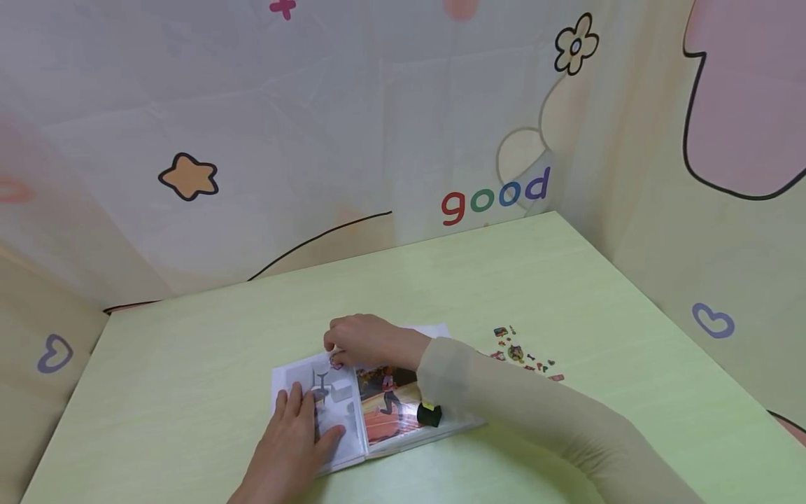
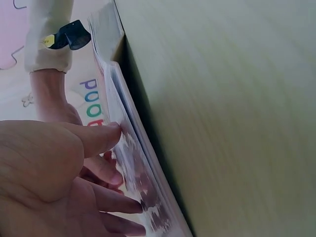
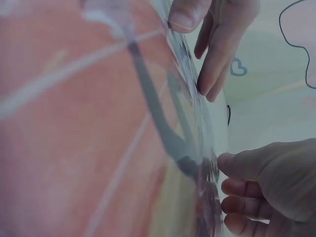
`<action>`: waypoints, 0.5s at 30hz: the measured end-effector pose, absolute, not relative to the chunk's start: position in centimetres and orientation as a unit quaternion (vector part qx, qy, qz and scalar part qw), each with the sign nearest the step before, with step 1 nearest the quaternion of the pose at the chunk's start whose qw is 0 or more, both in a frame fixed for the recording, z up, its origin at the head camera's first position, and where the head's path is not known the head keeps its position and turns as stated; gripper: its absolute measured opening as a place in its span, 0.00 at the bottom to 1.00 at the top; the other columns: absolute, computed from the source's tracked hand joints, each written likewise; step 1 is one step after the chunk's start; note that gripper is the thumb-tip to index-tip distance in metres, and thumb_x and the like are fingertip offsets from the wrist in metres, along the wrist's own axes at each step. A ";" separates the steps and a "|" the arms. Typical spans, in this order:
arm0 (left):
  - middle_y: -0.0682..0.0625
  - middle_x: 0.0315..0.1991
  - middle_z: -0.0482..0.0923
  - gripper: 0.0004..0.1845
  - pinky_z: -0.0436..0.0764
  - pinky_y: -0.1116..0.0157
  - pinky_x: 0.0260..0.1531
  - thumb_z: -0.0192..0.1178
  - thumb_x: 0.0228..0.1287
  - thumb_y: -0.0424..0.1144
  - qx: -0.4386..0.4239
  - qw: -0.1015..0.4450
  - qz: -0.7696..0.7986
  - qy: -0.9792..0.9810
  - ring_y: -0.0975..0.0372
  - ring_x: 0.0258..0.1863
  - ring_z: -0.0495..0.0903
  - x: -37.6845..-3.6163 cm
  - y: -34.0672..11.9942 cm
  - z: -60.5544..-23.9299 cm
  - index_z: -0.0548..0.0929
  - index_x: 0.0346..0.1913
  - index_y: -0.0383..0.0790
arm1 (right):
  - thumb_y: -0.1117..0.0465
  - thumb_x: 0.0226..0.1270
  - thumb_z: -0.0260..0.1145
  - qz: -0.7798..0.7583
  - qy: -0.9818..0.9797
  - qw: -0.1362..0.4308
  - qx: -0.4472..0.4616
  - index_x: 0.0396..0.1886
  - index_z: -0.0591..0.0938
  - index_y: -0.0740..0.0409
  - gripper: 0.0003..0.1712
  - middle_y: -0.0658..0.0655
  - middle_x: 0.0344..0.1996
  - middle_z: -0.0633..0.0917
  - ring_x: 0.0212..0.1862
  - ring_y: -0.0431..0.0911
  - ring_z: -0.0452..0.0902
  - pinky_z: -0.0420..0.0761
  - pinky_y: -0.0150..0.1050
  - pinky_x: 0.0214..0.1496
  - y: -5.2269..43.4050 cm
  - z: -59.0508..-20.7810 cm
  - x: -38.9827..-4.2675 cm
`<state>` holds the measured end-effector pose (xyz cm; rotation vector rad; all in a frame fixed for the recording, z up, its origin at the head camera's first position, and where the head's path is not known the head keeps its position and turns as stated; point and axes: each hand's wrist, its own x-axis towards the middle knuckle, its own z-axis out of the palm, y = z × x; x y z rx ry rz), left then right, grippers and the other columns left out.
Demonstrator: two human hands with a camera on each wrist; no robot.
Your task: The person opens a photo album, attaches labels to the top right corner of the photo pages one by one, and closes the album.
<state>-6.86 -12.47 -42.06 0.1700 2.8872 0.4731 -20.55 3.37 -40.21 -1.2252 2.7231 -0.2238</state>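
Glossy open sticker book [image 1: 378,406], flat

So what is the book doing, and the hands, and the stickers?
Book: open, lying flat on the table.
Left hand: fingers straight, pressing the left page.
Right hand: pinching a small sticker at the page top.
Sticker sheet: flat on the table, untouched.

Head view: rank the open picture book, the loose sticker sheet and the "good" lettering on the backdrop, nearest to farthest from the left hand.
1. Open picture book: under the left hand, touching.
2. Sticker sheet: on the table, to the right.
3. "good" lettering: on the backdrop, far right.
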 end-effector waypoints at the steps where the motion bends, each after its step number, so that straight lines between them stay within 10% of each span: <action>1: 0.22 0.75 0.55 0.45 0.62 0.36 0.69 0.66 0.69 0.55 0.061 0.101 0.159 0.980 0.29 0.75 0.51 -6.8 -12.3 -42.0 0.66 0.71 0.18 | 0.55 0.74 0.70 -0.073 0.905 0.068 -0.414 0.54 0.88 0.50 0.13 0.48 0.47 0.86 0.45 0.38 0.80 0.80 0.32 0.56 3.5 -40.2 -20.5; 15: 0.18 0.73 0.54 0.49 0.65 0.37 0.68 0.66 0.70 0.55 0.097 0.046 0.186 0.977 0.27 0.74 0.52 -5.7 -9.8 -42.4 0.60 0.71 0.12 | 0.55 0.80 0.62 0.023 0.876 0.022 -0.482 0.56 0.88 0.48 0.13 0.45 0.57 0.86 0.61 0.42 0.81 0.79 0.38 0.60 5.2 -38.9 -17.2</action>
